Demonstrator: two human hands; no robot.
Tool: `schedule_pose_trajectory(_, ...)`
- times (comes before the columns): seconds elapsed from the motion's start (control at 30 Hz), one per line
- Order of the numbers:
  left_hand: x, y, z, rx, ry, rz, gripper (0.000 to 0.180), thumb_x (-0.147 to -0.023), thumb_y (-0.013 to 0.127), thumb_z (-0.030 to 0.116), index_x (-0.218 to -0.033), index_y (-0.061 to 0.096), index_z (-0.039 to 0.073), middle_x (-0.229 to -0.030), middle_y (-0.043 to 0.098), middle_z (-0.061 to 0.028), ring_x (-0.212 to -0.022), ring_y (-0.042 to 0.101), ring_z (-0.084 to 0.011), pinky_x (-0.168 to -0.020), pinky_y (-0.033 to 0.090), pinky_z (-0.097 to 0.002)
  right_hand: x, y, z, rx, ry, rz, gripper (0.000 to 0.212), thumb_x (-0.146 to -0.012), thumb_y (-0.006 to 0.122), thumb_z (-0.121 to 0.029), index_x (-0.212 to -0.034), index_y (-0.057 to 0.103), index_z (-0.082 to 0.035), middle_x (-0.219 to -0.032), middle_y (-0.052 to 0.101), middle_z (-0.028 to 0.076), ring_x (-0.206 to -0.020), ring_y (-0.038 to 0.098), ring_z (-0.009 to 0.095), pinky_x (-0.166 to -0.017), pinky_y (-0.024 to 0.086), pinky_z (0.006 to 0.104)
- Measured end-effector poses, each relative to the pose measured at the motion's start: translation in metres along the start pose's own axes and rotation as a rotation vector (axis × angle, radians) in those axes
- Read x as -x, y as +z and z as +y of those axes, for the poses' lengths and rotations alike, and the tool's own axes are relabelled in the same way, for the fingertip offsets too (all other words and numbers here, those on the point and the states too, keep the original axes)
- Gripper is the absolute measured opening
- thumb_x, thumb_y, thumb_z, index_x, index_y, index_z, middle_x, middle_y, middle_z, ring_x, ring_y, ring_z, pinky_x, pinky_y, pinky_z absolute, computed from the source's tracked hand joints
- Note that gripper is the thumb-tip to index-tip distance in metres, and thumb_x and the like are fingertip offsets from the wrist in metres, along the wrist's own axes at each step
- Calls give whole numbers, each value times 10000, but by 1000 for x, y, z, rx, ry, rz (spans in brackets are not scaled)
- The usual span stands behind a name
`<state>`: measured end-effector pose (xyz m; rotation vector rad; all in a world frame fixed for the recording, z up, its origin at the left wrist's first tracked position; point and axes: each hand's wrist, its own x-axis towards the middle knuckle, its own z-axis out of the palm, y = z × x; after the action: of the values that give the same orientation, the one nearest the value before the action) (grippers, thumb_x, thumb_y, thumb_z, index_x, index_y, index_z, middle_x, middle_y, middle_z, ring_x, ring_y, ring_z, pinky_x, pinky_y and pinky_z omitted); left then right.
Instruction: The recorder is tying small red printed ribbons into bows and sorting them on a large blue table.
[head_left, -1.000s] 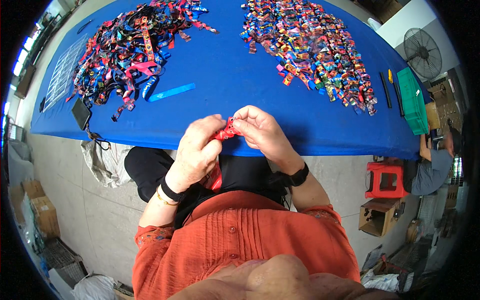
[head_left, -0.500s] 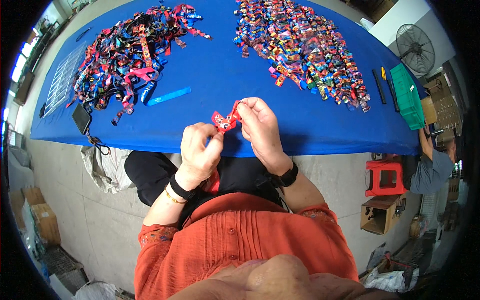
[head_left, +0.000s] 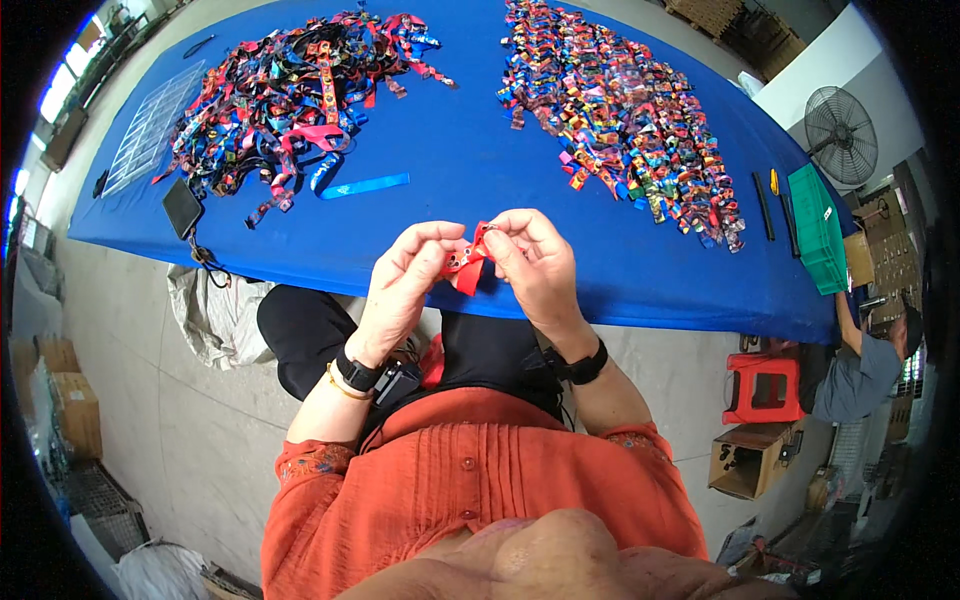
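Note:
Above the table's front edge, a short red printed strap (head_left: pixel 470 278) is stretched between my two hands. My left hand (head_left: pixel 405 280) pinches its left end between thumb and fingers. Its right end is gripped by my right hand (head_left: pixel 538 270), thumb pressed against the index finger. Part of the strap hangs down as a red loop between them. A loose heap of colourful lanyards (head_left: pixel 255 120) lies beyond my left hand, and a blue strap (head_left: pixel 370 186) sticks out from it. Beyond my right hand, many small folded straps (head_left: pixel 640 130) lie in rows.
Blue cloth covers the table (head_left: pixel 440 160). To the left are a clear gridded sheet (head_left: pixel 150 130) and a dark flat device (head_left: pixel 182 208) with a cord. A green crate (head_left: pixel 817 230) stands at the right edge, beside a person in grey (head_left: pixel 862 375). Behind stands a fan (head_left: pixel 840 135).
My left hand has turned and opened its palm more toward the strap. The strap has twisted so that a plain red loop now hangs down. The whole view has shifted slightly.

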<state>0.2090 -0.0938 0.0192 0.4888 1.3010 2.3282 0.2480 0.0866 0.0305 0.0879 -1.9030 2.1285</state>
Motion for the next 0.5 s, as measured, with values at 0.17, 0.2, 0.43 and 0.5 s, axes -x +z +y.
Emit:
schedule_pose_trajectory(0.17,-6,-6,-7,-169,-61,20,254,-963,674,173,-1148,649,2,-1030,690,-35,-937,611,-68,-849,484,-221,1,3,5,33,137,-57,95,-976,619,-115,-1010,619,-26,-827,645,-8,-680,558,27,-580,442,186)
schedule_pose_trajectory(0.2,-6,-8,-6,-174,-87,23,234,-963,673,170,-1125,659,1,-1007,697,-34,-911,614,-65,-830,488,-219,0,3,3,1,163,-71,92,-976,612,-111,-1015,627,-28,-831,652,-6,-671,563,33,-581,450,186)
schedule_pose_trajectory(0.43,-19,-10,-3,-127,-152,27,189,-959,673,139,-1071,681,-13,-968,714,-50,-851,623,-66,-784,498,-211,-11,-15,7,-95,224,-166,98,-983,590,-69,-1050,627,-7,-896,670,5,-758,614,37,-654,498,193)
schedule_pose_trajectory(0.5,-22,-13,-2,-141,-174,19,188,-958,672,136,-1069,682,-15,-965,713,-50,-847,624,-66,-780,498,-210,-17,-15,12,-71,218,-184,90,-982,587,-58,-1042,625,-3,-903,669,3,-777,620,37,-670,502,192)
